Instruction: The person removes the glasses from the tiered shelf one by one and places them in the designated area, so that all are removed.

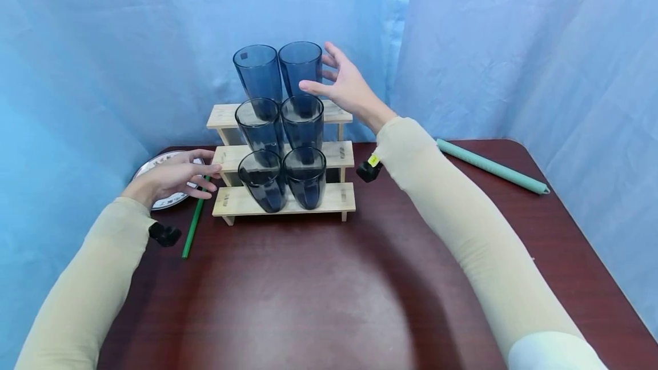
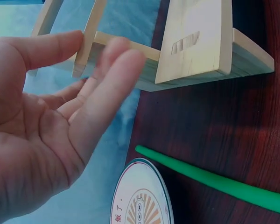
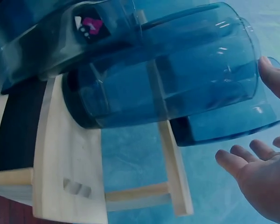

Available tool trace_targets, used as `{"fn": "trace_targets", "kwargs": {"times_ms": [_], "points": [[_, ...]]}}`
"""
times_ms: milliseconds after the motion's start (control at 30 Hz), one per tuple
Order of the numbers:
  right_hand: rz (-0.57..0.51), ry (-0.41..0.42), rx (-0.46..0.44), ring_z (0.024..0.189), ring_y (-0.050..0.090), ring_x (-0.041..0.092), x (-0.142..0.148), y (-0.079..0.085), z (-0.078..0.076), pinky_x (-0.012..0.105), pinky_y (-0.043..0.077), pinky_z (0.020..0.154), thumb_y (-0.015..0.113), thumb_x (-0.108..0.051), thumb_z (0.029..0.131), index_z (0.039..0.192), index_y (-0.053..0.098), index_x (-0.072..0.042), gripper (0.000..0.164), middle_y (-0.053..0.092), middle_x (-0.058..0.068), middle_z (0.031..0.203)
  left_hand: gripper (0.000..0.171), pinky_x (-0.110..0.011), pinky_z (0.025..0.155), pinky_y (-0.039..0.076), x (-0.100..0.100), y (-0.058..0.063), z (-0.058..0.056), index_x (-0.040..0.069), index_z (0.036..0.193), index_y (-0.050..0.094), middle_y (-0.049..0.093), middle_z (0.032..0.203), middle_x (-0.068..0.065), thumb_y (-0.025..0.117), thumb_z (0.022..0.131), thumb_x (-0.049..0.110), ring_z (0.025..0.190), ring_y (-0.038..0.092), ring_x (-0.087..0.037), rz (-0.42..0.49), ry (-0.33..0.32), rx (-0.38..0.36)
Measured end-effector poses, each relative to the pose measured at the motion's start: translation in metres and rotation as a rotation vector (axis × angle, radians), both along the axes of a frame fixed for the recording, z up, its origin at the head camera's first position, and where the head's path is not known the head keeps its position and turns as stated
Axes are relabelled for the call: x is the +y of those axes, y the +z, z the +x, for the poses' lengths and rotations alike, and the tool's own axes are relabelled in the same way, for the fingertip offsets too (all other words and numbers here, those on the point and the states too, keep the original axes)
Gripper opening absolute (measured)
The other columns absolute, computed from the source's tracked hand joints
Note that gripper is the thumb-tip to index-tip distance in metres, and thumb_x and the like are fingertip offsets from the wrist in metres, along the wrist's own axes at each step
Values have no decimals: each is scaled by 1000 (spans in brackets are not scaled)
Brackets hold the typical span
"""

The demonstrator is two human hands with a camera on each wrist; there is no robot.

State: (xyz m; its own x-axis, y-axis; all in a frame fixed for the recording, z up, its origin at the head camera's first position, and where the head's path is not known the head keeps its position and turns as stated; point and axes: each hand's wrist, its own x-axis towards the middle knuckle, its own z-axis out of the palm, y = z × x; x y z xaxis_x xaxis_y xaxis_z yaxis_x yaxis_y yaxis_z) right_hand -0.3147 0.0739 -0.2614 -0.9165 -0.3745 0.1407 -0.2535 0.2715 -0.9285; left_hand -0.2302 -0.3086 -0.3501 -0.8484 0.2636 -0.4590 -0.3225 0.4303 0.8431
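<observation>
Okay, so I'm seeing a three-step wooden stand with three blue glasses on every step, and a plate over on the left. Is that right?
Not quite: the number of glasses is off. The head view shows two blue glasses on every step of the three-step wooden stand, with a plate over on the left.

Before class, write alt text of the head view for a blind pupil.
Six bluish glasses stand in pairs on a stepped wooden rack, a right hand by the top pair, a left hand by the rack's left side. A plate lies farther left.
</observation>
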Motion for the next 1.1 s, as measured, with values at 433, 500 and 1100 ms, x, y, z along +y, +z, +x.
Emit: {"fn": "trace_targets", "kwargs": {"times_ms": [433, 500, 1100], "points": [[-50, -33, 4, 143, 39, 17, -11, -7, -8, 36, 41, 112, 83, -37, 86, 163, 19, -32, 100, 34, 2, 159, 74, -44, 82, 60, 15, 12, -1, 3, 159, 18, 46, 139, -24, 60, 104, 31, 85, 62, -25, -145, 9, 13], [-57, -33, 14, 140, 42, 17, -12, -9, -10, 35, 42, 111, 83, -37, 85, 162, 23, -32, 98, 38, 3, 156, 75, -44, 83, 60, 17, 11, -3, 4, 160, 18, 44, 141, -24, 60, 104, 30, 84, 62, -25, -139, 16, 0], [-101, -15, 97, 132, 52, 17, -7, -19, -4, 35, 45, 107, 81, -34, 88, 155, 38, -29, 80, 51, 3, 143, 75, -45, 82, 60, 22, 6, -1, 4, 159, 19, 46, 139, -23, 62, 103, 30, 79, 61, -20, -130, 46, -19]]}}
